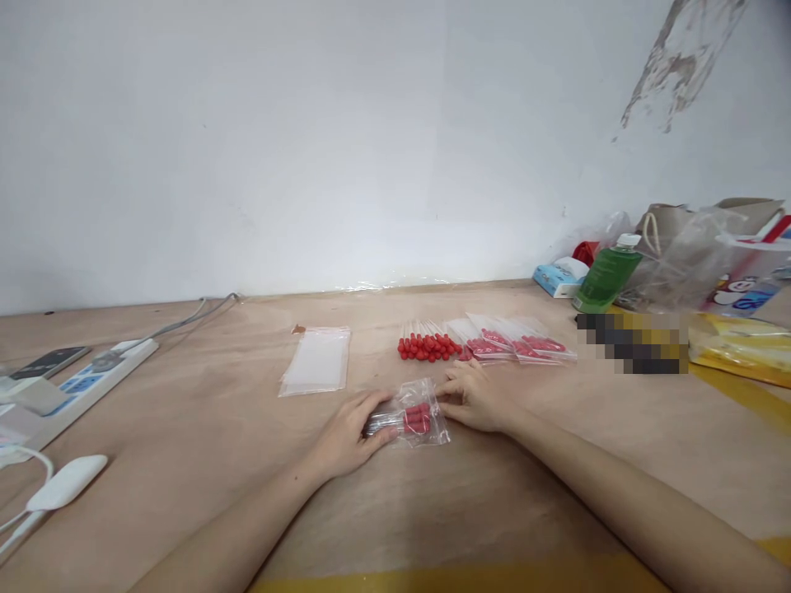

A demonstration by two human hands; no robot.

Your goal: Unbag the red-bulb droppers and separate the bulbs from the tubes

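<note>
A clear plastic bag [440, 430] lies on the table in front of me, with several red-tipped sticks [417, 417] inside, their red ends to the right. My left hand [351, 435] grips its left end between thumb and fingers. At the bag's right edge is my right hand [475, 397], fingers bent and apart, their tips at the plastic. Beyond the bag lies a bunch of loose red-tipped sticks [426, 346]. Filled bags [522, 342] overlap to the right of that bunch. Flat, clear bags [318, 360] are stacked to the left.
On the left are a power strip [92, 387], a phone [50, 362] and a white plug-like device [67, 482] with cables. A green bottle [609, 273], a blue tissue pack [559, 277], a cup [745, 276] and a yellow package [741, 350] stand or lie at right. Behind rises a white wall.
</note>
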